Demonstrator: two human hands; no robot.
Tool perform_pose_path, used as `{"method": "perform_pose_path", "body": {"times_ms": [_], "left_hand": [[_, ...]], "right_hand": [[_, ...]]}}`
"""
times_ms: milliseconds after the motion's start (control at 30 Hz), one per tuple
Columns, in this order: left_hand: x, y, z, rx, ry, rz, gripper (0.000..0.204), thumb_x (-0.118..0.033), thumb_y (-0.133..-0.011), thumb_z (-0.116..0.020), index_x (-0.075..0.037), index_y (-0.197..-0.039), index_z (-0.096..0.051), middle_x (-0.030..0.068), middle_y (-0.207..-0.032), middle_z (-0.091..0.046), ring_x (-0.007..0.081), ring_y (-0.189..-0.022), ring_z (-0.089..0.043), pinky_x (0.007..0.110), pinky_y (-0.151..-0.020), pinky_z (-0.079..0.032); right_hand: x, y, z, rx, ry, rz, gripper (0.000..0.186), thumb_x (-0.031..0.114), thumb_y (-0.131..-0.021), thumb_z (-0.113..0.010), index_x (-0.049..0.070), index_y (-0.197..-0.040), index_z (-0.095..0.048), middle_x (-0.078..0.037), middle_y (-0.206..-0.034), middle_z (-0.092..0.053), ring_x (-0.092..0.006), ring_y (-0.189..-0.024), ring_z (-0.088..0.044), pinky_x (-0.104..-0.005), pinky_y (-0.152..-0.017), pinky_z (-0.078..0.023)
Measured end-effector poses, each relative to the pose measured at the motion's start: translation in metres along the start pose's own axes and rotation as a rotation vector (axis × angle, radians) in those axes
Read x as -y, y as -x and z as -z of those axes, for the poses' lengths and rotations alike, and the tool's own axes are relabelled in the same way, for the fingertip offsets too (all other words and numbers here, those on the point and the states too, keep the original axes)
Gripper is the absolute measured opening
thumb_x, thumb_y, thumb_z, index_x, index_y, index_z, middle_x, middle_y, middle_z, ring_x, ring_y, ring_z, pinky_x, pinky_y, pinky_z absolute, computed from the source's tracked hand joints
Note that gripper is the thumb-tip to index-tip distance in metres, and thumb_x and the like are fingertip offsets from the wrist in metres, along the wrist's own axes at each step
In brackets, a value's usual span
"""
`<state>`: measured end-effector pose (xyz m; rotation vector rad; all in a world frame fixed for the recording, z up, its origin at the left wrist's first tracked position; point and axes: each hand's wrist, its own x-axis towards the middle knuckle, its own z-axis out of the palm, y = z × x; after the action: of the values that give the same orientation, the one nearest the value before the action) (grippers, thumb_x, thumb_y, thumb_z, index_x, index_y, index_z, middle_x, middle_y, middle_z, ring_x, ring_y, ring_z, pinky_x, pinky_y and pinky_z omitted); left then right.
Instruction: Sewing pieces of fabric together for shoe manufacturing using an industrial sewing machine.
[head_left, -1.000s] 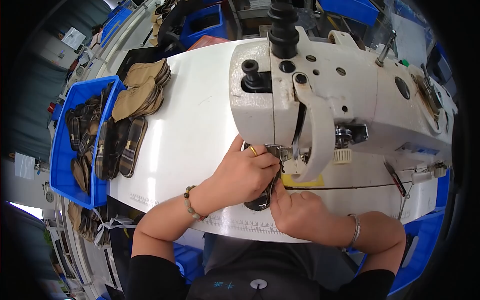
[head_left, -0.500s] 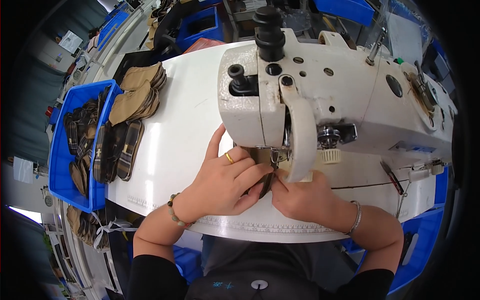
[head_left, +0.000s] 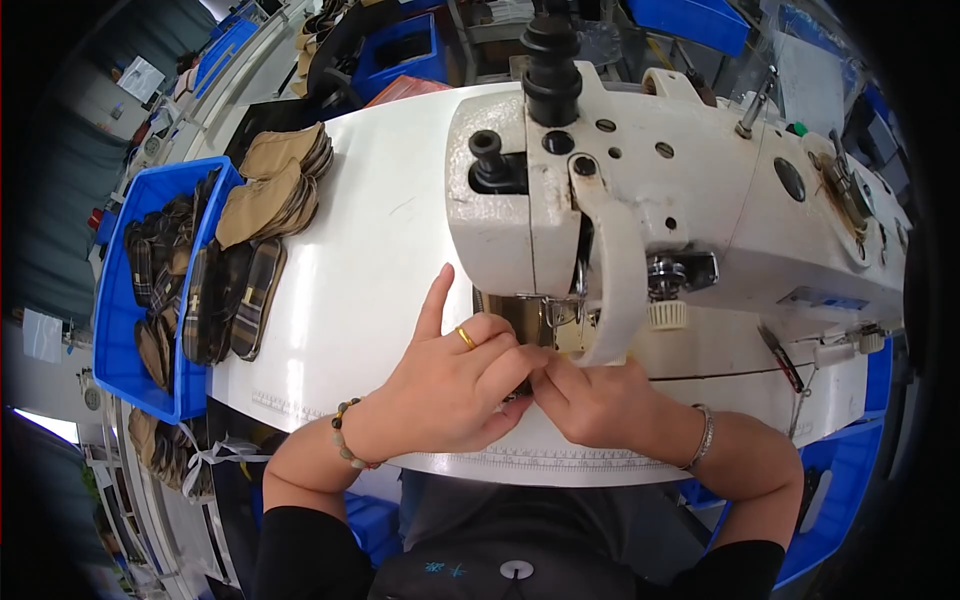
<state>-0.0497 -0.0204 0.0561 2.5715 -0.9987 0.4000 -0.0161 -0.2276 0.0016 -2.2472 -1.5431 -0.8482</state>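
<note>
A brown fabric piece (head_left: pixel 523 318) lies under the needle area of a white sewing machine (head_left: pixel 500 225), its near end mostly covered by my fingers. My left hand (head_left: pixel 445 378) is closed on the piece from the left, thumb below and fingers bent over it, with one finger pointing away toward the machine head. From the right, my right hand (head_left: pixel 605 405) pinches at the same near edge, its fingertips touching those of my left hand. What exactly lies between the right fingertips is hidden. The presser foot and needle stand just beyond both hands.
At the left, a blue bin (head_left: pixel 150 385) holds dark plaid pieces. Stacked tan pieces (head_left: pixel 270 205) and plaid pieces (head_left: pixel 250 300) lie beside it on the white table (head_left: pixel 370 230). Red-and-black thread snips (head_left: pixel 781 357) rest at right. A ruler strip (head_left: pixel 540 459) runs along the near edge.
My right hand has moved slightly left, and its fingertips now meet my left hand's. Less of the brown piece's near end shows between them. The view has shifted a little.
</note>
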Motion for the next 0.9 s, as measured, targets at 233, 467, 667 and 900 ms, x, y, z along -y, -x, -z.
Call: {"method": "perform_pose_path", "body": {"times_ms": [233,467,667,900], "left_hand": [[-0.013,0.01,-0.01,0.073,-0.2,0.061,0.029,-0.018,-0.081,-0.068,-0.009,-0.108,-0.07,-0.0014,-0.087,-0.058,0.0159,-0.099,-0.058,0.071,-0.113,-0.021],[-0.003,0.01,-0.003,0.178,-0.035,0.057,0.03,-0.013,-0.083,-0.064,-0.007,-0.112,-0.072,0.0002,-0.087,-0.058,0.0179,-0.095,-0.058,0.063,-0.116,-0.027],[0.003,0.011,-0.005,0.137,0.124,0.144,0.03,-0.013,-0.08,-0.068,-0.008,-0.11,-0.072,0.0006,-0.089,-0.059,0.0181,-0.095,-0.059,0.06,-0.116,-0.029],[-0.017,0.018,-0.016,-0.09,-0.278,0.096,0.022,-0.011,-0.075,-0.069,-0.01,-0.096,-0.075,-0.0013,-0.089,-0.058,0.0161,-0.097,-0.058,0.065,-0.114,-0.028]], "right_hand": [[-0.003,0.003,-0.003,-0.116,-0.024,0.027,0.009,0.013,-0.069,-0.066,0.006,-0.073,-0.061,-0.003,-0.07,-0.053,-0.0123,-0.055,-0.053,-0.0241,-0.046,-0.043],[0.0,-0.001,0.007,-0.038,-0.095,-0.046,0.011,0.014,-0.069,-0.068,0.007,-0.072,-0.06,-0.003,-0.071,-0.053,-0.0129,-0.054,-0.05,-0.0248,-0.045,-0.04],[0.005,0.005,0.004,0.173,-0.018,-0.067,0.012,0.018,-0.078,-0.07,0.006,-0.082,-0.071,-0.006,-0.092,-0.069,-0.0137,-0.061,-0.065,-0.0287,-0.05,-0.049],[0.013,0.007,0.003,0.189,-0.008,-0.016,0.017,0.012,-0.072,-0.068,-0.001,-0.082,-0.071,-0.018,-0.093,-0.071,-0.0159,-0.062,-0.065,-0.03,-0.051,-0.05]]}}
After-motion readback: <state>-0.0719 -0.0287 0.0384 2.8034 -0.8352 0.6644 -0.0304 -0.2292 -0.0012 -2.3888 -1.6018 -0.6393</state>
